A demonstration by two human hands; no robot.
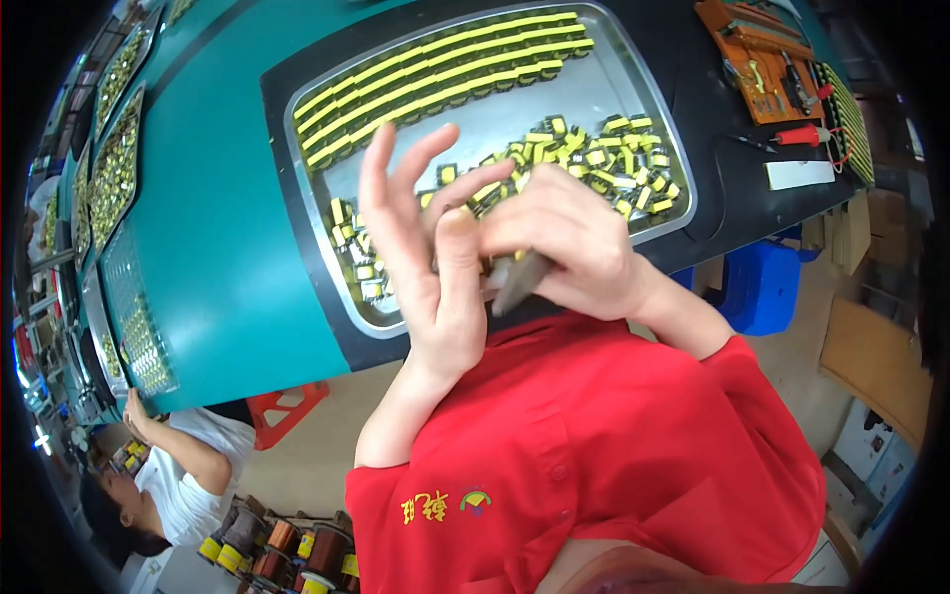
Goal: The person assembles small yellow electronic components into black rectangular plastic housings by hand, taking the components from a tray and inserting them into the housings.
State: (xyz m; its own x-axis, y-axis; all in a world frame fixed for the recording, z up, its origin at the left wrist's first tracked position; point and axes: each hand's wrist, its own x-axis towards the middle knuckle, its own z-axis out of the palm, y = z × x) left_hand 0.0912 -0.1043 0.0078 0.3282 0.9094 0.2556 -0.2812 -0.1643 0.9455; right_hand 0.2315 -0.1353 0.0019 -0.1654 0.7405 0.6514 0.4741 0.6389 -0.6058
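My left hand [430, 262] is over the near side of a metal tray [341, 193], its visible fingers stretched up and apart and its thumb raised. Nothing shows in its grasp, though part of the palm side is hidden. Close against it is my right hand [574, 233], with bent fingers closed on a dark, tapered, flat piece [522, 283], blurred and of unclear kind. In the tray, small black parts with yellow tops stand in long rows [445, 64]. Loose ones [594, 158] lie heaped nearer my hands.
An orange tool tray [757, 74] is on the right, near a red-handled tool [800, 136] and a white strip [800, 175]. Trays of small parts [117, 168] line the far left. A blue bin [760, 287] stands below the table edge. Another person [188, 475] sits at lower left.
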